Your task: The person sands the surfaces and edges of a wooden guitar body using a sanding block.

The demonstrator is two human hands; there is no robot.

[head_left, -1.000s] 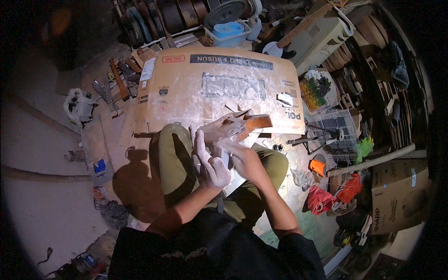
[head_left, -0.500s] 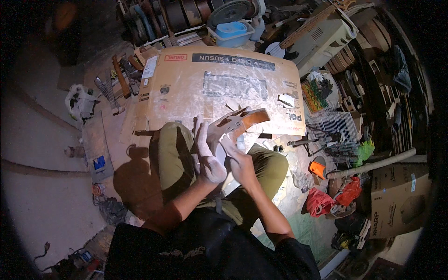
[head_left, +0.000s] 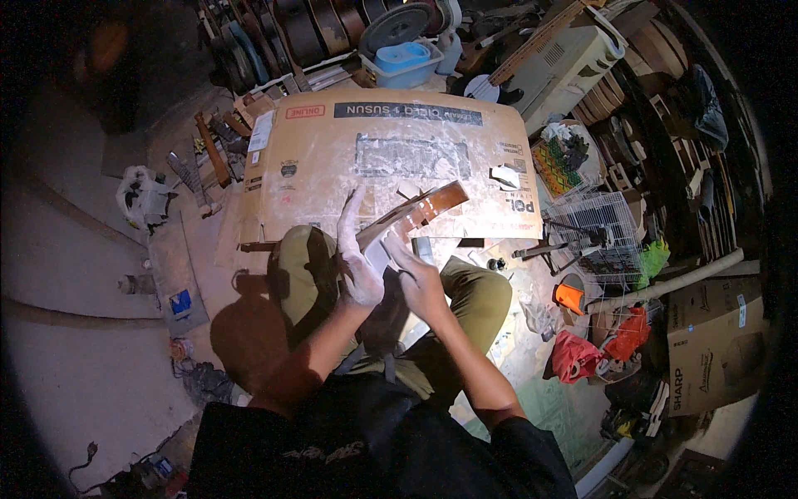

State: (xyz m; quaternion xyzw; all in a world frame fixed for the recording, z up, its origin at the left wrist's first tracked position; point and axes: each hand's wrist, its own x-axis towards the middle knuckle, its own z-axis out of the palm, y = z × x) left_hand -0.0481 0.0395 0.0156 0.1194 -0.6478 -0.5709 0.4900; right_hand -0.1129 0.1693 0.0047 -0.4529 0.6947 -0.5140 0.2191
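Note:
A small curved wooden instrument body [head_left: 432, 206], brown with pale dusty patches, tilts up above my lap. My right hand [head_left: 418, 287] is closed on its near end, thumb and fingers along the side. Against the other side rests the palm of my left hand [head_left: 359, 270], whitened with dust, its fingers stretched out and pointing away from me. Part of the body is hidden behind my hands. A grey block-like thing [head_left: 422, 247] shows just beyond my right hand; I cannot make out its kind.
Beyond my knees lies a dusty flattened cardboard sheet [head_left: 316, 195]. Hand tools, among them a wooden-handled one [head_left: 214, 150], lie at its left. A blue tub [head_left: 403, 71] stands behind. To the right are a wire rack [head_left: 603, 229], an orange thing [head_left: 569, 298] and a cardboard box [head_left: 719, 349].
The wooden body has turned and tilted, its far end now higher and more on edge. My left hand has shifted slightly left and away from me. My right hand stays on the body.

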